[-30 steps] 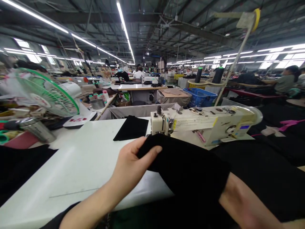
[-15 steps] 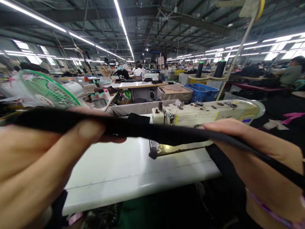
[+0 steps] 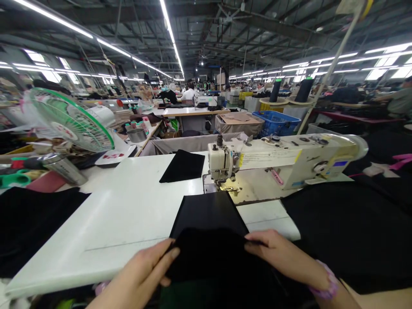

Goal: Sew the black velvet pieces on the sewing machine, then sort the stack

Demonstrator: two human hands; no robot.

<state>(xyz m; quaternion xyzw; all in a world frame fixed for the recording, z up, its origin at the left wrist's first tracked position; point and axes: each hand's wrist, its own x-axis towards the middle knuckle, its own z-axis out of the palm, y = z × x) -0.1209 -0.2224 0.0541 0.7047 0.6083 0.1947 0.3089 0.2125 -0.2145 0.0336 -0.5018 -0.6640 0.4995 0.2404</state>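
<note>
A black fabric piece (image 3: 209, 219) lies over the front edge of the white sewing table, its far end close to the needle area of the sewing machine (image 3: 267, 156). My left hand (image 3: 151, 266) pinches its left edge between thumb and fingers. On the opposite edge, my right hand (image 3: 273, 249) is closed on the same fabric, a purple band around the wrist. The near part of the piece hangs down towards me and blends into the dark below. Another black fabric piece (image 3: 183, 166) rests flat on the table, left of the machine head.
More black fabric lies at the left (image 3: 32, 223) and a large dark heap (image 3: 347, 227) at the right. A green-rimmed fan (image 3: 71, 120), a metal can (image 3: 62, 167) and green scissors handles (image 3: 16, 178) are at left. Behind the machine stands a blue basket (image 3: 278, 123) near thread cones (image 3: 304, 90).
Both hands have lowered the black fabric from close before the camera to the table's front edge. It was seen edge-on; now its broad face shows, pointing at the machine.
</note>
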